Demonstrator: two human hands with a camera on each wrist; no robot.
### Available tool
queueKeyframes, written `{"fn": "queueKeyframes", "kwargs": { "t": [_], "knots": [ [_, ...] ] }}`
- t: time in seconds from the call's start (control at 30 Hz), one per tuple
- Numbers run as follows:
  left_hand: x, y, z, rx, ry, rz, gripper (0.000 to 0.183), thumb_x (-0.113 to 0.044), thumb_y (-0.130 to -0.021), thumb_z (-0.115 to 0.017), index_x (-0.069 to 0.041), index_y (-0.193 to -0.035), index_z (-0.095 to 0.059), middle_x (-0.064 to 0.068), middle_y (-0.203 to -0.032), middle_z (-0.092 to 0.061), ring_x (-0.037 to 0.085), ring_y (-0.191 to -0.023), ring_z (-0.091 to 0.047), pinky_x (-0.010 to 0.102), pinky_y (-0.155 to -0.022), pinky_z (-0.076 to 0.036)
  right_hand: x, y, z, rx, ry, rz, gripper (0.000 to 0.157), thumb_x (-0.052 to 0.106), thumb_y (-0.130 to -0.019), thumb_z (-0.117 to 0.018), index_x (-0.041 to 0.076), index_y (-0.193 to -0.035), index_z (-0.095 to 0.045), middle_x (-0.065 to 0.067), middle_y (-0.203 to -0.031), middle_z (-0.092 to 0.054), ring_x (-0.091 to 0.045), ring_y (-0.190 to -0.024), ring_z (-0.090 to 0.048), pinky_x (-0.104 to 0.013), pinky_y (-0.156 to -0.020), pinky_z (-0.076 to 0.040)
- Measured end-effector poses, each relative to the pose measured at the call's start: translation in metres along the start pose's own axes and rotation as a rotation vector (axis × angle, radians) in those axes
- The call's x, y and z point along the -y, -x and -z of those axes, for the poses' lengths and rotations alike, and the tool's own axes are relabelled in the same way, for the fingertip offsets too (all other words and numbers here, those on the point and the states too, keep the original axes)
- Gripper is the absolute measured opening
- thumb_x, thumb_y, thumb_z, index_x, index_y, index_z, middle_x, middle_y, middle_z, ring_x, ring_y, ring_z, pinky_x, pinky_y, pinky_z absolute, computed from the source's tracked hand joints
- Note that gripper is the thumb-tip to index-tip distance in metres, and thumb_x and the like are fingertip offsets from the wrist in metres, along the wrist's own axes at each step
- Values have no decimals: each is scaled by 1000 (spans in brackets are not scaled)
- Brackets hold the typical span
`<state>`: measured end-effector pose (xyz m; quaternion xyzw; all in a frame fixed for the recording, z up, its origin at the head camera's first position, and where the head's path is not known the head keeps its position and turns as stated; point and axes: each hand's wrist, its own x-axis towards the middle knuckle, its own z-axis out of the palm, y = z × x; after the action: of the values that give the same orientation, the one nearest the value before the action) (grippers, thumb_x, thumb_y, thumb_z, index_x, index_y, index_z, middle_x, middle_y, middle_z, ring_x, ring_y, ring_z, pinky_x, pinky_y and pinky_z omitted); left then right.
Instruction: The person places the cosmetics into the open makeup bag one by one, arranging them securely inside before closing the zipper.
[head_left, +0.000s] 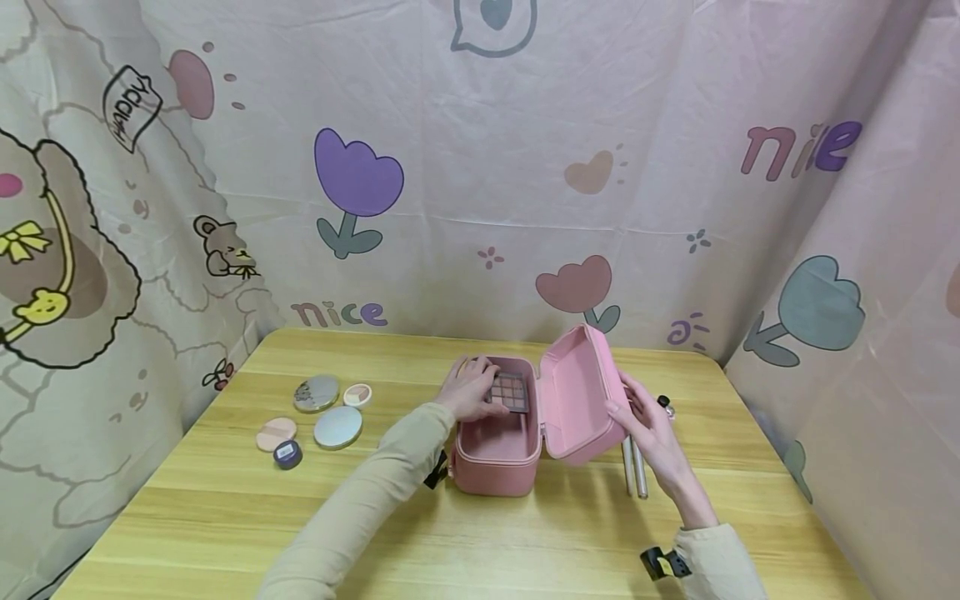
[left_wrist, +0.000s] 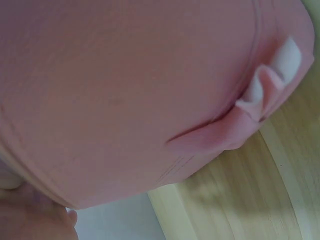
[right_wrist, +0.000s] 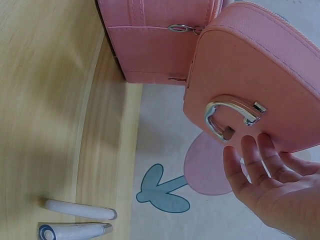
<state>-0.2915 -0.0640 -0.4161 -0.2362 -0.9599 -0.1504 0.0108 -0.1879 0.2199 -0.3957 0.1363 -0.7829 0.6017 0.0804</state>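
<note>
A pink cosmetic case (head_left: 495, 475) stands on the table, its lid (head_left: 581, 400) swung up to the right. My left hand (head_left: 467, 390) reaches inside and holds an eyeshadow palette (head_left: 509, 392) between thumb and fingers. Most of that hand is hidden behind the case wall (left_wrist: 125, 100) in the left wrist view. My right hand (head_left: 652, 425) touches the lid's outer side with extended, slightly bent fingers. In the right wrist view those fingers (right_wrist: 255, 165) lie near the metal-fitted handle (right_wrist: 232, 112).
Left of the case lie round compacts (head_left: 337, 427), a powder puff (head_left: 277, 433), a small dark jar (head_left: 287, 454) and a small white round compact (head_left: 357, 395). Two slim tubes (right_wrist: 80, 209) lie right of the case, near a small black-capped item (head_left: 663, 402). A printed curtain (head_left: 465, 167) hangs behind the table.
</note>
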Motion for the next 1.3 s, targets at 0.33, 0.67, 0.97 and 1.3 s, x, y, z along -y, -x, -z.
{"fn": "queueKeyframes", "kwargs": {
  "t": [0.33, 0.67, 0.97, 1.3],
  "knots": [
    [-4, 2, 2, -4, -51, -4, 78, -45, -88, -74, -2, -147, -47, 17, -150, -48, 33, -144, -41, 52, -130, -9, 0, 0, 0, -1, 1, 1, 58, 10, -101, -51, 1, -155, -32, -31, -141, -51, 7, -111, -58, -8, -93, -47],
    [0, 4, 0, -47, -35, -10, 75, -47, -91, -70, -2, -147, -47, 17, -149, -48, 33, -143, -42, 51, -130, -7, -1, 0, 0, 2, -12, 10, 58, 8, -102, -50, 0, -155, -31, -33, -141, -50, 7, -111, -58, -8, -93, -48],
    [17, 7, -4, -210, 229, -68, 70, -41, -95, -67, 0, -147, -44, 20, -148, -50, 36, -143, -42, 54, -129, -13, 0, 1, 0, 8, -13, -4, 58, 9, -102, -50, 0, -156, -30, -32, -141, -49, 7, -111, -58, -8, -92, -48],
    [64, 29, -1, -414, 427, -36, 56, -37, -100, -54, -3, -144, -46, 20, -147, -51, 37, -137, -47, 58, -119, -32, -1, 1, 1, 3, -12, -4, 58, 10, -102, -50, 1, -156, -31, -31, -142, -49, 8, -111, -58, -8, -93, -47]
  ]
}}
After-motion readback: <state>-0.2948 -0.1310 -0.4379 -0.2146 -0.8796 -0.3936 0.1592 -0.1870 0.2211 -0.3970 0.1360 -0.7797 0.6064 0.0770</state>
